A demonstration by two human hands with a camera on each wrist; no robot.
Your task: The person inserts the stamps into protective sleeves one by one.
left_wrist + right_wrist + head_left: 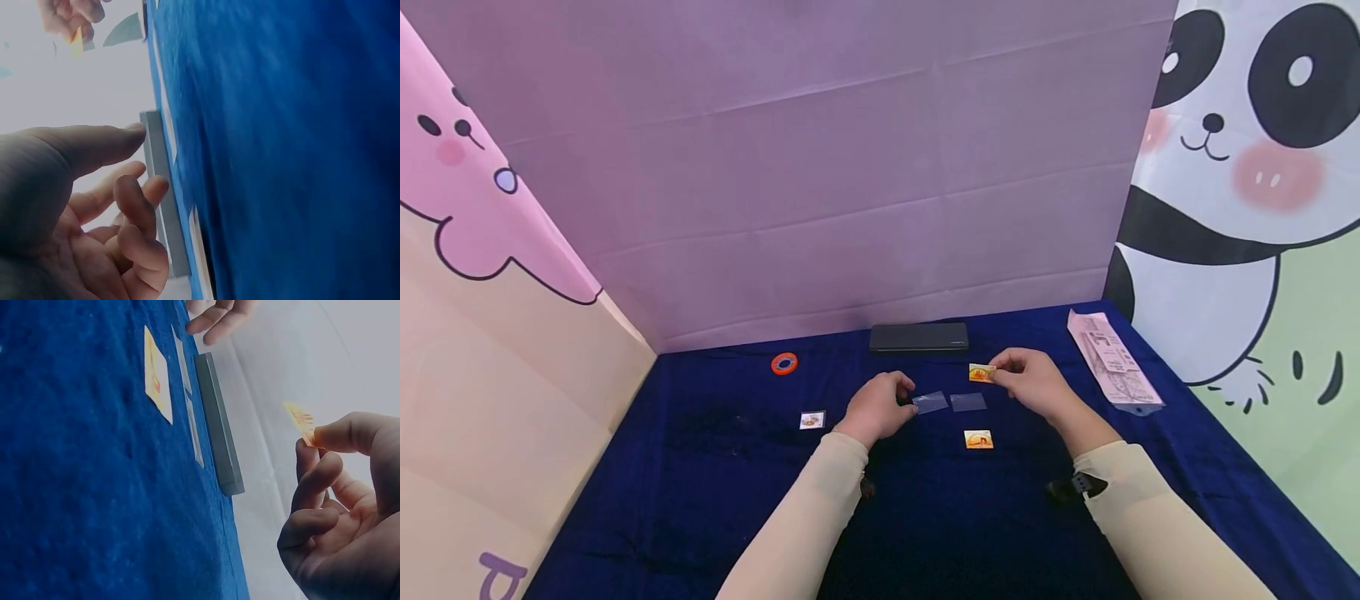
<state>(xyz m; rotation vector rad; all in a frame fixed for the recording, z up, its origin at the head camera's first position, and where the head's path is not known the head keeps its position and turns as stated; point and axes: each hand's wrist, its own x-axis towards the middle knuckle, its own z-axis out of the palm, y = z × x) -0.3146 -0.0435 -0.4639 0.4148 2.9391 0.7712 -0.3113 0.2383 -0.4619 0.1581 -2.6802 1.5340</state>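
My right hand (1028, 381) pinches a small yellow-orange picture card (981, 372) between thumb and fingertip, held up off the cloth in the right wrist view. My left hand (877, 408) hovers beside a clear plastic sleeve (931, 402). Its thumb and loosely bent fingers stand apart with nothing between them in the left wrist view. A second clear sleeve (967, 402) lies flat just right of the first. Nearer to me, another yellow-orange card (978, 439) rests on the cloth. To the left of my left hand lies a small white card (812, 420) with a picture.
A dark flat box (919, 337) lies at the back of the blue cloth (715, 500), near the curtain. An orange ring, perhaps a tape roll (784, 363), sits at the back left. A pink printed packet (1112, 358) lies at the right.
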